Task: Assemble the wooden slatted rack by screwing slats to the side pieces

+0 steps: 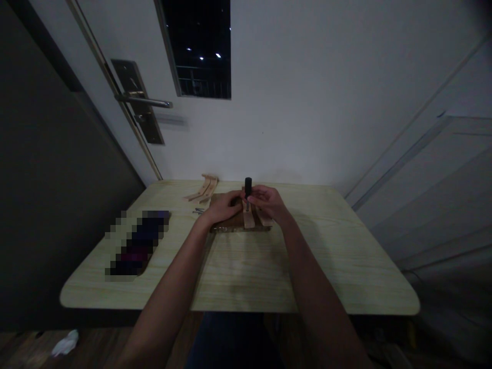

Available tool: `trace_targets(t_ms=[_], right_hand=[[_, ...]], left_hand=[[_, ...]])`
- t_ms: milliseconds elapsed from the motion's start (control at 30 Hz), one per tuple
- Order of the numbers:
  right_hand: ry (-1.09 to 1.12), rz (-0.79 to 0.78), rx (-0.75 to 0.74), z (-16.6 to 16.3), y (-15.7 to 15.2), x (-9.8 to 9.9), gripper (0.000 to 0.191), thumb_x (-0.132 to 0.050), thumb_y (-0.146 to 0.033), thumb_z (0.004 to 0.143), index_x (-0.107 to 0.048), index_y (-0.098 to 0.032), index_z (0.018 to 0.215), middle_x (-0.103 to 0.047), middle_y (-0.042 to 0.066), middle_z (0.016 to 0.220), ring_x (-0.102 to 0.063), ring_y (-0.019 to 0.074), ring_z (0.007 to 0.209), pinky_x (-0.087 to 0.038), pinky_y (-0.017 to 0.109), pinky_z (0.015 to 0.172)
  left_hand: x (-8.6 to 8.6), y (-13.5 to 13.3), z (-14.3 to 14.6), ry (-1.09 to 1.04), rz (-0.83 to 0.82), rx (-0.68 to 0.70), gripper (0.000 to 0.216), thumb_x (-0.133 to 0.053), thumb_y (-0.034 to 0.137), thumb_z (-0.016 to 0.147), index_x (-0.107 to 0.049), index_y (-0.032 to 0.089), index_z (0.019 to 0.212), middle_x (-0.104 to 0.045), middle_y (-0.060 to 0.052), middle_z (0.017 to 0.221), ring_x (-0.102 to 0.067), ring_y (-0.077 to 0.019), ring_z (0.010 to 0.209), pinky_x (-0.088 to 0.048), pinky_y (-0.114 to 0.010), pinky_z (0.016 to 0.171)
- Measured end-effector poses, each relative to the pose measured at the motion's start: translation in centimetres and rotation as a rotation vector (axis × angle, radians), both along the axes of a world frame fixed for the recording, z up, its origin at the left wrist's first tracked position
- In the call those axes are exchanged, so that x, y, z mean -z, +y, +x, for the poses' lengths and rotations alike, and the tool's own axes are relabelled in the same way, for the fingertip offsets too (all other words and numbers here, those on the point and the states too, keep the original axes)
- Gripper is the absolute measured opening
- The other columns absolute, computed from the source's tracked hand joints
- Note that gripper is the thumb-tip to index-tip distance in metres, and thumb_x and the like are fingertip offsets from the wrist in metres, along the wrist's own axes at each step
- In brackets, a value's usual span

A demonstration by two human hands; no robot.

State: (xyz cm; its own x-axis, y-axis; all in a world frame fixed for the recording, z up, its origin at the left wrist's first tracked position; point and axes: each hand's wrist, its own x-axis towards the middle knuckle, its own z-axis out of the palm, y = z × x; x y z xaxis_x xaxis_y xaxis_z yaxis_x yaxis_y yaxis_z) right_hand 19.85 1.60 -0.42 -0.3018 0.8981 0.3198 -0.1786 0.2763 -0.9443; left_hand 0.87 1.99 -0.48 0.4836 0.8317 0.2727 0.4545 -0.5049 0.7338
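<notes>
A brown board (230, 223) lies on the table with pale wooden strips across it. Upright over the nearer strip (249, 219) stands a screwdriver (248, 185) with a black handle, its shaft pointing down at the wood. My right hand (269, 199) is closed, with its thumb and fingers round the lower part of the screwdriver. From the left, my left hand (225, 206) lies over the board, its bent thumb and fingers against the strip's left side; some fingertips are hidden. A second strip (264, 218) sits on the board under my right hand.
Loose wooden pieces (206, 188) lie at the back left of the table (330, 277), with several screws (199, 210) close to the board. A blurred-out dark object (142, 243) lies at the left. A white door with a metal handle (149, 102) rises behind the table.
</notes>
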Motion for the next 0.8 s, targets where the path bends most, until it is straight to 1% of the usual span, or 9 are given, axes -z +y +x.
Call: trace_targets(t_ms=[167,267,333,433,533,600,700,800], right_hand=[[-0.010,-0.003,0.047,0.0,0.1,0.2,0.041,-0.089,-0.039,0.055,-0.072,-0.020,0.087,-0.074,0.002,0.086,-0.066,0.0133,0.075,-0.055,0.029,0.072],[-0.014,-0.004,0.067,-0.1,0.1,0.2,0.045,-0.089,-0.040,0.054,-0.072,-0.020,0.091,-0.074,0.003,0.088,-0.066,0.0139,0.077,-0.056,0.030,0.073],[-0.008,-0.009,0.085,-0.1,0.0,0.1,0.044,-0.089,-0.040,0.054,-0.073,-0.020,0.089,-0.075,0.003,0.089,-0.067,0.0144,0.077,-0.056,0.031,0.075],[-0.024,-0.022,0.134,0.0,0.0,0.1,0.040,-0.090,-0.040,0.050,-0.071,-0.019,0.079,-0.072,0.002,0.079,-0.063,0.0134,0.068,-0.055,0.031,0.069],[-0.038,-0.038,0.146,-0.1,0.1,0.2,0.042,-0.091,-0.041,0.046,-0.068,-0.019,0.073,-0.068,0.000,0.071,-0.059,0.0113,0.062,-0.052,0.029,0.063],[-0.039,-0.031,0.136,-0.2,0.1,0.2,0.044,-0.091,-0.043,0.047,-0.066,-0.020,0.074,-0.067,-0.001,0.072,-0.058,0.0111,0.062,-0.051,0.028,0.062],[-0.035,-0.019,0.118,-0.4,-0.1,0.0,0.043,-0.090,-0.044,0.049,-0.066,-0.020,0.076,-0.067,-0.001,0.073,-0.058,0.0118,0.064,-0.051,0.028,0.062],[-0.042,-0.015,0.109,-0.5,-0.2,-0.2,0.043,-0.091,-0.042,0.048,-0.066,-0.020,0.075,-0.068,0.000,0.074,-0.059,0.0125,0.066,-0.051,0.029,0.065]], left_hand=[[0.0,0.0,-0.1,-0.019,0.018,0.050,0.038,-0.060,0.023,0.078,-0.063,0.016,0.115,-0.069,-0.010,0.122,-0.063,-0.0245,0.112,-0.048,-0.040,0.101],[-0.3,-0.2,-0.1,-0.009,0.021,0.058,0.037,-0.060,0.024,0.079,-0.063,0.015,0.115,-0.069,-0.010,0.122,-0.063,-0.0233,0.111,-0.049,-0.038,0.100],[-0.6,-0.4,-0.1,-0.006,0.021,0.070,0.035,-0.059,0.024,0.079,-0.064,0.016,0.113,-0.069,-0.010,0.122,-0.063,-0.0229,0.111,-0.048,-0.037,0.102],[-1.0,-0.7,0.1,-0.033,0.012,0.093,0.030,-0.063,0.027,0.080,-0.066,0.016,0.108,-0.069,-0.010,0.121,-0.062,-0.0236,0.113,-0.045,-0.040,0.104],[-1.1,-0.9,0.4,-0.070,0.000,0.092,0.025,-0.069,0.034,0.079,-0.067,0.017,0.098,-0.070,-0.009,0.115,-0.063,-0.0235,0.110,-0.045,-0.039,0.103],[-1.0,-1.0,0.6,-0.086,-0.006,0.065,0.023,-0.071,0.034,0.078,-0.067,0.017,0.093,-0.071,-0.009,0.110,-0.063,-0.0233,0.108,-0.046,-0.038,0.101],[-0.8,-0.9,0.9,-0.106,-0.010,0.026,0.021,-0.072,0.031,0.077,-0.066,0.016,0.090,-0.072,-0.009,0.106,-0.063,-0.0236,0.106,-0.047,-0.038,0.099],[-0.7,-0.8,0.9,-0.107,-0.016,0.036,0.017,-0.071,0.030,0.078,-0.066,0.015,0.085,-0.072,-0.008,0.100,-0.064,-0.0230,0.103,-0.047,-0.037,0.097]])
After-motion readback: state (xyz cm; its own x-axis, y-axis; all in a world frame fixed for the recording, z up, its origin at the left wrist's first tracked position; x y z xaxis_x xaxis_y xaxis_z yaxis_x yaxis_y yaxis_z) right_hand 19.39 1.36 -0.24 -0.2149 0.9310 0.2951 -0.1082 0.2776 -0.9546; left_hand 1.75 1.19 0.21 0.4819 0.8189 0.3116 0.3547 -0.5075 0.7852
